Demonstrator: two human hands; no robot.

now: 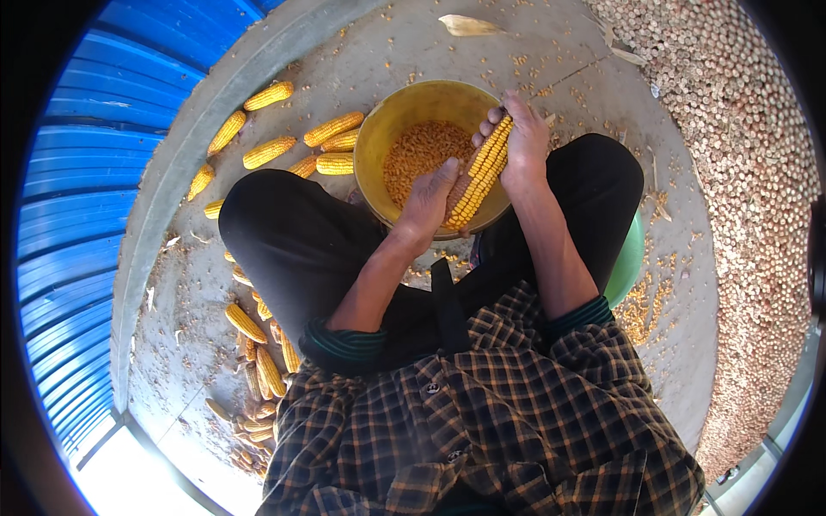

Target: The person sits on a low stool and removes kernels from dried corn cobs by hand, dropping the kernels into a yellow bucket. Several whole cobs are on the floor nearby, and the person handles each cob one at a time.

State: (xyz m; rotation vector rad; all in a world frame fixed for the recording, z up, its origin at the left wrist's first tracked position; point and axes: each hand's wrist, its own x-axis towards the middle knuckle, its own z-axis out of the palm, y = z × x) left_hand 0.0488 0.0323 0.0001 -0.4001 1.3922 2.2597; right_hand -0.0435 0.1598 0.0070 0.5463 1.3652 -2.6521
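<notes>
An ear of corn (483, 171), partly stripped of its yellow kernels along the left side, is held at a slant by both hands. My left hand (427, 197) grips its lower end, thumb pointing up along the bare strip. Around the upper end, my right hand (521, 138) is closed, its fingers curled over the far side. Both are over the right part of a yellow bucket (369, 161), which stands between my knees. Loose corn kernels (419, 151) cover the bucket's bottom.
Whole ears of corn (268, 152) lie on the concrete floor left of the bucket, more (270, 371) beside my left hip. A green basin (629, 264) shows behind my right knee. Spilled kernels (645, 303) lie nearby. A big heap of cobs (742, 193) fills the right; blue metal sheeting (84, 174) stands left.
</notes>
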